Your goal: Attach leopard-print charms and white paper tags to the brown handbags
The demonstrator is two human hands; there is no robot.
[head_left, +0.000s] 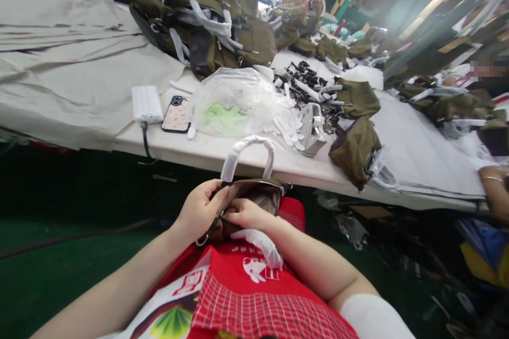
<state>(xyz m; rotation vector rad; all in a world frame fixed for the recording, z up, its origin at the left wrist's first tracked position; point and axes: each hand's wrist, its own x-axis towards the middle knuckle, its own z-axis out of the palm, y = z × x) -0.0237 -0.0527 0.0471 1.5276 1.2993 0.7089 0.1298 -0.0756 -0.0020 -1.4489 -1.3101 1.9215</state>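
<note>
An olive-brown handbag (258, 190) rests on my lap against the table edge, its zipped top open. One white-wrapped handle (248, 143) arches up over the table; the other wrapped handle (264, 248) hangs down over my red apron (254, 296). My left hand (202, 209) is closed on the left end of the bag's opening, thumb on top. Beside it, my right hand (249, 215) bends over the near rim, its fingers closed on the edge by the zipper. Those fingertips are partly hidden inside the mouth of the bag.
On the table (191, 153) lie a white power bank (146, 103) with a cable, a phone (176, 114), a clear plastic bag (234, 98), a metal tape dispenser-like object (312, 130), dark straps (304, 77) and olive bags (353, 151). Co-workers sit at the far side and right.
</note>
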